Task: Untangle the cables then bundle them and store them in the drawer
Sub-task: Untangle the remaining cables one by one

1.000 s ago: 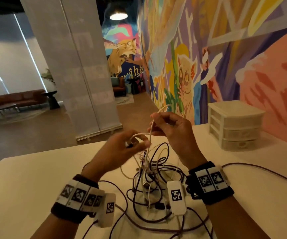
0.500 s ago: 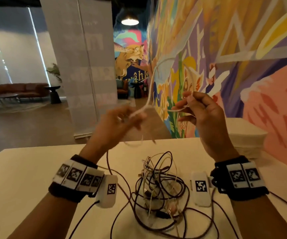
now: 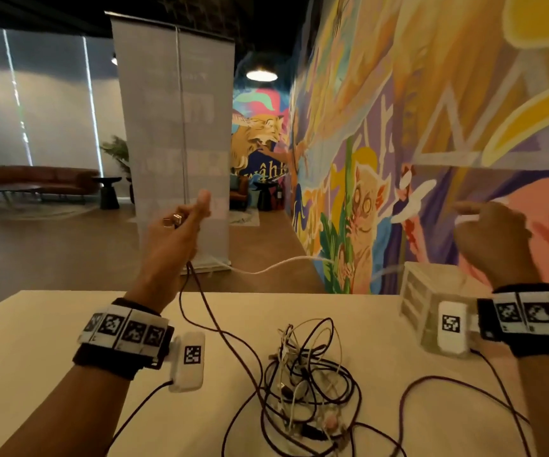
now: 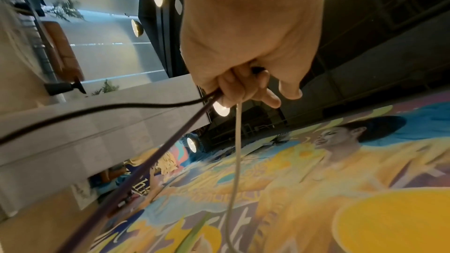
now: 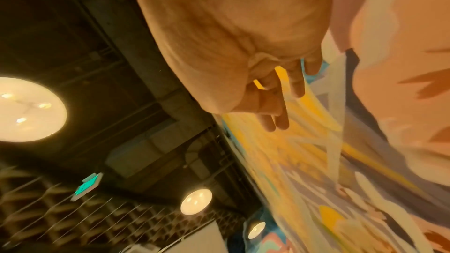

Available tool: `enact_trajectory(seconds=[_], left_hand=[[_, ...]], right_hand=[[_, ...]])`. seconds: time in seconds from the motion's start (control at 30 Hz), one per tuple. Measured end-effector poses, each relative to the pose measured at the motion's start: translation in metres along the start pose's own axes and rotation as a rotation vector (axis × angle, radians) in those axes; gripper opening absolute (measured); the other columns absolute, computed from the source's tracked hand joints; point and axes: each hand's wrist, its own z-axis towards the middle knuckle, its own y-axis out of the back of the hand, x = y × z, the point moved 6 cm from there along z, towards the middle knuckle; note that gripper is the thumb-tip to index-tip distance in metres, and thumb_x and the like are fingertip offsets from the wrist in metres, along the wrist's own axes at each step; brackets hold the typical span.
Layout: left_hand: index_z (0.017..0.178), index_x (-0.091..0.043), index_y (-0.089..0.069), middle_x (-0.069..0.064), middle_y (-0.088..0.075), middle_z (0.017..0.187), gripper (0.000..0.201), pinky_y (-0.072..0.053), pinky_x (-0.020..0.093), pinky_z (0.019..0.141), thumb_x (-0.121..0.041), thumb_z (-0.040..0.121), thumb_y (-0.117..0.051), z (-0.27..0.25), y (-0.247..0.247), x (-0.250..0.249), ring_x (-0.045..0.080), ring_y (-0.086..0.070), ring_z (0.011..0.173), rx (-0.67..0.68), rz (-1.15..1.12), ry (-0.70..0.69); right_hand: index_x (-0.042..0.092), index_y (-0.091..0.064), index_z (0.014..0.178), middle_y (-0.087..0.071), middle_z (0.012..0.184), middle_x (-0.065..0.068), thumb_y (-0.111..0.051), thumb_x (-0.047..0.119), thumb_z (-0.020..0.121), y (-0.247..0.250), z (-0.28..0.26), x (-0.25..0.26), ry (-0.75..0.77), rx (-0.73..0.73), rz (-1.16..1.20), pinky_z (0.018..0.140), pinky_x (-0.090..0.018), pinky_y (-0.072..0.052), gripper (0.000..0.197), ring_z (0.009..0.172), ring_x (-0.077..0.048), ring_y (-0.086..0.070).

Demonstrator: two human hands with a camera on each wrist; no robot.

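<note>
A tangle of dark and white cables (image 3: 302, 384) lies on the cream table (image 3: 35, 357). My left hand (image 3: 187, 222) is raised above the table's far edge. It grips metal plug ends (image 3: 174, 221), two dark cables (image 3: 220, 331) that run down to the tangle, and a white cable (image 3: 283, 266). In the left wrist view my fingers (image 4: 243, 88) curl round the dark cables (image 4: 146, 161) and the white cable (image 4: 237, 141). The white cable sags rightward toward my right hand (image 3: 484, 232), which is blurred and seems to pinch its other end. The right wrist view shows my right hand (image 5: 275, 99) with bent fingers.
A small translucent drawer unit (image 3: 421, 291) stands at the table's right, against the painted wall, partly behind my right wrist. A dark cable (image 3: 431, 384) loops across the table on the right. Beyond the table's far edge is open floor with a banner stand (image 3: 180, 143).
Both hands have risen and spread wide apart, the right one far to the right. The white cable is drawn out of the tangle and now hangs between them.
</note>
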Motion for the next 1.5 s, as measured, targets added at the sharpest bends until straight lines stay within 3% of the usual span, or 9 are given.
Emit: enact_trajectory(seconds=[0.3,0.47,0.57,0.87,0.93,1.0,1.17,1.33,1.5], left_hand=[[0.102,-0.011,-0.061,-0.001,-0.045,0.081,0.02,-0.033,0.023,0.06,-0.014,0.082,-0.06,-0.032,-0.09,-0.026,0.011,-0.034,0.065,0.478,-0.437,0.263],[0.113,-0.015,-0.057,-0.004,-0.047,0.082,0.033,-0.032,0.025,0.064,-0.043,0.114,-0.04,-0.03,-0.067,-0.048,0.009,-0.039,0.066,0.487,-0.307,0.236],[0.108,-0.018,-0.056,-0.007,-0.044,0.076,0.042,-0.035,0.024,0.063,-0.053,0.113,-0.034,-0.022,-0.036,-0.052,0.008,-0.039,0.064,0.372,-0.223,0.191],[0.089,-0.026,-0.051,-0.009,-0.047,0.066,0.039,-0.033,0.024,0.055,-0.05,0.115,-0.033,0.011,0.119,-0.046,0.003,-0.043,0.051,-0.38,-0.11,0.164],[0.091,-0.025,-0.049,-0.011,-0.045,0.06,0.038,-0.032,0.021,0.053,-0.05,0.115,-0.033,0.011,0.099,-0.047,0.003,-0.04,0.049,-0.309,-0.239,0.172],[0.091,-0.024,-0.049,-0.011,-0.045,0.061,0.039,-0.033,0.022,0.053,-0.051,0.114,-0.034,0.006,0.052,-0.053,0.005,-0.04,0.052,-0.158,-0.328,0.178],[0.098,-0.019,-0.048,-0.006,-0.037,0.073,0.047,-0.026,0.025,0.061,-0.056,0.113,-0.024,-0.038,-0.084,-0.089,0.008,-0.03,0.061,0.343,-0.312,0.174],[0.096,-0.019,-0.049,-0.007,-0.04,0.07,0.047,-0.028,0.022,0.056,-0.055,0.113,-0.024,-0.055,-0.116,-0.107,0.009,-0.028,0.06,0.54,-0.271,0.174],[0.104,-0.019,-0.05,-0.006,-0.041,0.075,0.047,-0.035,0.024,0.062,-0.059,0.111,-0.028,-0.027,-0.058,-0.099,0.008,-0.036,0.063,0.368,-0.274,0.154]], right_hand=[[0.047,-0.063,0.129,-0.068,0.134,0.014,-0.073,0.049,0.1,-0.138,-0.156,0.179,0.57,0.975,0.457,0.105,-0.028,-0.051,0.031,0.122,-0.004,-0.063],[0.006,-0.072,0.125,-0.078,0.097,-0.006,-0.068,0.013,0.105,-0.174,-0.193,0.182,0.342,1.229,0.825,0.114,-0.053,-0.051,0.022,0.097,-0.022,-0.077],[0.01,-0.071,0.124,-0.048,0.069,0.003,-0.059,0.015,0.111,-0.169,-0.205,0.177,0.344,1.405,0.806,0.084,-0.046,-0.063,0.019,0.059,-0.015,-0.053],[0.016,-0.079,0.114,-0.029,0.066,-0.001,-0.056,0.037,0.108,-0.054,-0.085,0.076,0.233,1.107,0.577,0.041,-0.026,-0.026,0.032,0.055,-0.023,-0.02],[0.018,-0.079,0.117,-0.055,0.071,-0.008,-0.062,0.046,0.101,-0.041,-0.076,0.074,0.264,1.014,0.41,0.055,-0.032,-0.053,0.036,0.061,-0.039,-0.047],[0.018,-0.065,0.14,-0.073,0.121,-0.011,-0.065,0.057,0.096,-0.048,-0.086,0.088,0.34,1.005,0.14,0.097,-0.045,-0.059,0.059,0.11,-0.036,-0.069],[0.039,-0.009,0.17,-0.011,0.179,0.009,-0.076,0.074,0.08,-0.078,-0.125,0.155,0.522,0.885,0.222,0.125,-0.038,-0.024,0.118,0.159,-0.015,-0.023],[0.005,-0.07,0.132,-0.076,0.128,-0.008,-0.076,0.026,0.099,-0.107,-0.16,0.189,0.442,1.086,0.904,0.113,-0.037,-0.05,0.04,0.122,-0.021,-0.071],[0.008,-0.07,0.101,-0.04,0.065,0.004,-0.056,0.024,0.11,-0.115,-0.166,0.178,0.321,1.276,1.036,0.066,-0.03,-0.057,0.023,0.053,-0.012,-0.043]])
